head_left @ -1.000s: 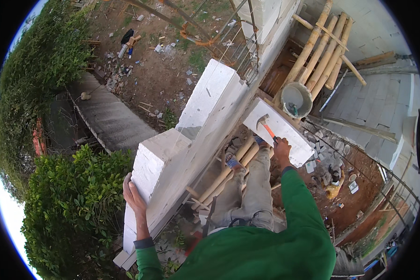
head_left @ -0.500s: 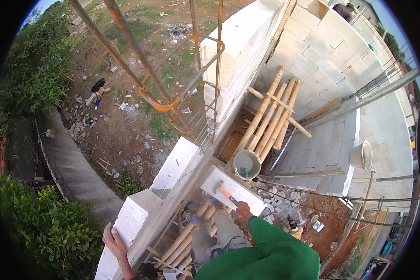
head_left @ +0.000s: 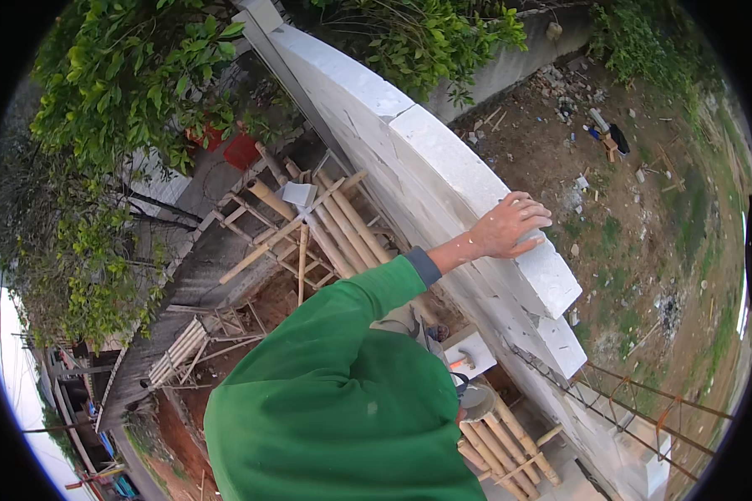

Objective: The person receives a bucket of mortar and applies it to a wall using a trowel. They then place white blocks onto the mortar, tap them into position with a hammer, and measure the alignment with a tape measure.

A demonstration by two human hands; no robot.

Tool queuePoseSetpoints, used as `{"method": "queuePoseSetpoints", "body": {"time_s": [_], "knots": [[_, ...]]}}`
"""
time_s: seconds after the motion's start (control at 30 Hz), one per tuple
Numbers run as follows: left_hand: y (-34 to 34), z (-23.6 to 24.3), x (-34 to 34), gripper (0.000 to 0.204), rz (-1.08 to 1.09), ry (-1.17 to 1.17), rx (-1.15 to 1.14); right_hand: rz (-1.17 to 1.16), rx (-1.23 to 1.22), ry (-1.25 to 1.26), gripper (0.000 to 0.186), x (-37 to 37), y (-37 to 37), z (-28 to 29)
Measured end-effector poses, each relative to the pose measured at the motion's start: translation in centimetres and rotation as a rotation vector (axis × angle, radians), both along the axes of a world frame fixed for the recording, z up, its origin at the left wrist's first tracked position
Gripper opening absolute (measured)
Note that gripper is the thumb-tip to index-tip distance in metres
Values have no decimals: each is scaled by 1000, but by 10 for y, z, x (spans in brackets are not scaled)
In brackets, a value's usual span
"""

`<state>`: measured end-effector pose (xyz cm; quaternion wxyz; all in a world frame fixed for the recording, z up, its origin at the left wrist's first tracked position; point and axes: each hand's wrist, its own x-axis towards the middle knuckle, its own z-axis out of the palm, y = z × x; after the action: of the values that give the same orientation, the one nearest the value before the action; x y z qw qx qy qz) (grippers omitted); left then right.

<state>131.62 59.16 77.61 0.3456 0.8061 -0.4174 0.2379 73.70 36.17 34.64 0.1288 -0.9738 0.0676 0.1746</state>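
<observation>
My left hand [head_left: 507, 230] rests on the top of a white block [head_left: 550, 280] at the end of the upper course of a block wall [head_left: 355, 125]. Its fingers are spread across the block, and pale specks mark the skin. My green-sleeved arm reaches over to it. Below, on the near side of the wall, a hammer [head_left: 461, 361] with an orange handle shows over a white slab [head_left: 481, 351]. The far end of its handle is hidden by my body. I cannot see my right hand.
Beside the slab stands a bucket [head_left: 476, 401] near bamboo poles [head_left: 510, 447]. More bamboo scaffolding [head_left: 342, 221] bears a small white block [head_left: 299, 194]. Rusty reinforcing bars [head_left: 643, 399] extend past the wall's end. Leafy branches [head_left: 142, 100] hang at upper left; littered ground [head_left: 635, 225] lies beyond the wall.
The view has swung round to the left along the wall. My left hand is still on the wall top. My right hand, earlier around the hammer handle, has gone out of sight.
</observation>
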Motion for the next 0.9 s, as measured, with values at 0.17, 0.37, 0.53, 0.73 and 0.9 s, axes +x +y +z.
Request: {"method": "queuePoseSetpoints", "body": {"time_s": [0.17,0.37,0.53,0.73,0.9], "knots": [[24,-56,-118,32,-159,67,-239,-96,188,371,20,15,-58,54],[104,-220,-212,39,233,923,-27,-240,315,492,21,98,-114,75],[230,-362,-279,46,1274,1753,-88,-681,487,558,20,215,-86,114],[310,-383,-344,33,1503,1656,-108,-637,630,428,21,287,-42,122],[322,-428,-344,37,1445,1667,-100,-390,491,342,28,290,-19,82]]}}
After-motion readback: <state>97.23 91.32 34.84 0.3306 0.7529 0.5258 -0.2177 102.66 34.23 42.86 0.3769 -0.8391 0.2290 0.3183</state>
